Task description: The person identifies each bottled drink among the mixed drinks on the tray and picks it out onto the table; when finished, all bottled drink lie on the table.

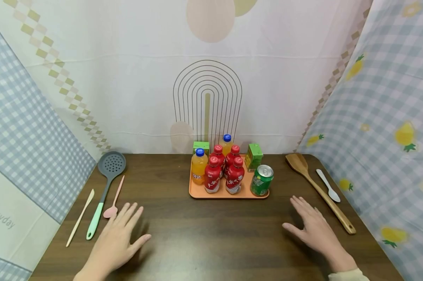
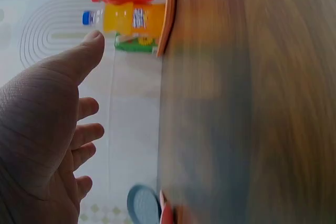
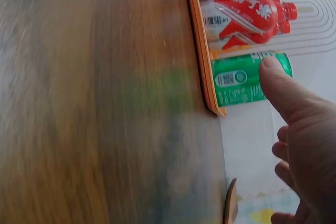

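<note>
My left hand (image 1: 114, 242) hovers over the left part of the table, fingers straight and spread, holding nothing. Its fingertips overlap the head of a pink spoon (image 1: 111, 212) in the head view. On the right, my right hand (image 1: 313, 228) is also spread with nothing in it, nearest a wooden turner (image 1: 322, 191). Between and beyond the hands lies an orange tray (image 1: 204, 194). It bears several red bottles (image 1: 212, 175), two orange drink bottles (image 1: 199, 168), a green can (image 1: 262, 180) at the front right corner, and green juice boxes (image 1: 254, 157) at the back.
A slotted skimmer (image 1: 107, 183) with a mint handle and a cream-coloured knife (image 1: 80, 216) lie at the left edge. A white spoon (image 1: 328, 185) lies at the far right. Cloth curtains (image 1: 144, 97) wall the table's back and sides.
</note>
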The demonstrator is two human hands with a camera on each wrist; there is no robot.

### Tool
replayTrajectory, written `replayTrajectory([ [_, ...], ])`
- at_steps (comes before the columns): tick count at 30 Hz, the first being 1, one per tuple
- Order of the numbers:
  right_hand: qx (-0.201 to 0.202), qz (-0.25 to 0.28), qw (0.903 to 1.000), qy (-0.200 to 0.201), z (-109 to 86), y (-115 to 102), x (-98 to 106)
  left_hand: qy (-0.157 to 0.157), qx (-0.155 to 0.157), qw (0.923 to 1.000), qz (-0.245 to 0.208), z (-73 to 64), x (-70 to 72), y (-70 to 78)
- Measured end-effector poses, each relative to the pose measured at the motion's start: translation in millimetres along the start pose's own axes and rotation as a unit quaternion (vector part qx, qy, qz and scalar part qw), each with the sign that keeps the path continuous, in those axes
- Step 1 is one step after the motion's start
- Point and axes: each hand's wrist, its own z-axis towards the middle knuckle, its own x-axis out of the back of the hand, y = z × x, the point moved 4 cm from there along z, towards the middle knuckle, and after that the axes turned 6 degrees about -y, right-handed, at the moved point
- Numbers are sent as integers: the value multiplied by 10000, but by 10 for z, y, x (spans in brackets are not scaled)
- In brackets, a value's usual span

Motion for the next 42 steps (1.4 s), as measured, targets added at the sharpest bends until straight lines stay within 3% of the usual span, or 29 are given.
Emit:
replayTrajectory([
  [9, 773, -7, 9954, 562, 245, -206, -75, -37, -678, 9963, -522, 466, -174, 411],
  [13, 877, 48, 9943, 604, 335, -281, -147, -83, -984, 9930, -646, 667, -237, 575],
  [18, 874, 150, 9950, 467, 430, -351, -210, -374, -1191, 9899, -672, 920, -362, 704],
  [24, 830, 180, 9959, 323, 589, -367, -268, -647, -1314, 9873, -618, 1247, -542, 775],
  [30, 684, 189, 9973, 184, 780, -344, -378, -931, -1250, 9850, -746, 1533, -739, 767],
  [37, 436, 161, 9988, 125, 868, -330, -485, -1150, -1118, 9835, -835, 1678, -908, 735],
  [42, 423, 148, 9989, 137, 931, -333, -518, -1069, -969, 9854, -909, 1711, -948, 724],
])
